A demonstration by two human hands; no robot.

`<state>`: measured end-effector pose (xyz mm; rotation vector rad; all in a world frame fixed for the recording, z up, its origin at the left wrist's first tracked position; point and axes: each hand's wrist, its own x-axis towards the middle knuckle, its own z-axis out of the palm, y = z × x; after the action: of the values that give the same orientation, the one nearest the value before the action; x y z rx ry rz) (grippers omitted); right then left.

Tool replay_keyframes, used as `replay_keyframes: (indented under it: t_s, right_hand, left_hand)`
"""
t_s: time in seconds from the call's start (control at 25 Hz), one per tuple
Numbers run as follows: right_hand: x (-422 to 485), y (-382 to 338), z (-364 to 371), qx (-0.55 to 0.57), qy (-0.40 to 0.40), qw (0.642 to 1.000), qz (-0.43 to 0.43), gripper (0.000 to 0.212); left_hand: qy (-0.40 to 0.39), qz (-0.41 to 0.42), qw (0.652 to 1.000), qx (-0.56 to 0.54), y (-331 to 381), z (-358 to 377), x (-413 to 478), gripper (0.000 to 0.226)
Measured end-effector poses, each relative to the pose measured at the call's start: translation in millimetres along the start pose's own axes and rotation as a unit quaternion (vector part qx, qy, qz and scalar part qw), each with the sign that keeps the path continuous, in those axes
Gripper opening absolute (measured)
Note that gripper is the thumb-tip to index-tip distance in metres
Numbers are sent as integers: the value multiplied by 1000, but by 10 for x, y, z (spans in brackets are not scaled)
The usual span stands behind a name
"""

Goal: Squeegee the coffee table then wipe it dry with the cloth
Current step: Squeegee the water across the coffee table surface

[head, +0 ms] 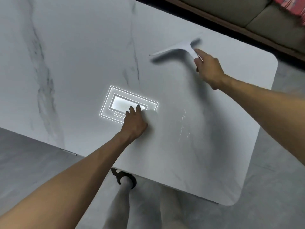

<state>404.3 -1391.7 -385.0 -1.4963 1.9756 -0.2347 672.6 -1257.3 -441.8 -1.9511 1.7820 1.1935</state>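
Step in hand: squeegeeing; wiping dry is judged not begun.

The squeegee (178,49) lies toward the far right corner of the coffee table (74,55), its blade apparently on the tabletop but blurred. The right hand (208,70) is clamped on its handle, forefinger laid along it.

The left hand (134,123) rests on the table's near middle, fingers reaching forward. A pale rounded shape (152,117) beside it may be the cloth; whether the hand grips it cannot be told.

Thin water streaks (183,123) remain on the table between the hands and its near edge.

Next move, as judged: draw the blade flat and steady across the table through those streaks to an edge.
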Motion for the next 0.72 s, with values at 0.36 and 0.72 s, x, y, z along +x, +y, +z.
replay_keyframes:
  t_s: [0.36, 0.72]
  right_hand:
    - [-32, 685, -297, -106, -64, 989, -83, 46]
    - [-838, 1427, -818, -133, -108, 983, -68, 42]
  left_hand:
    - [48, -65, 997, 7, 1035, 55, 341, 60]
    - [112, -57, 984, 123, 969, 17, 436, 50]
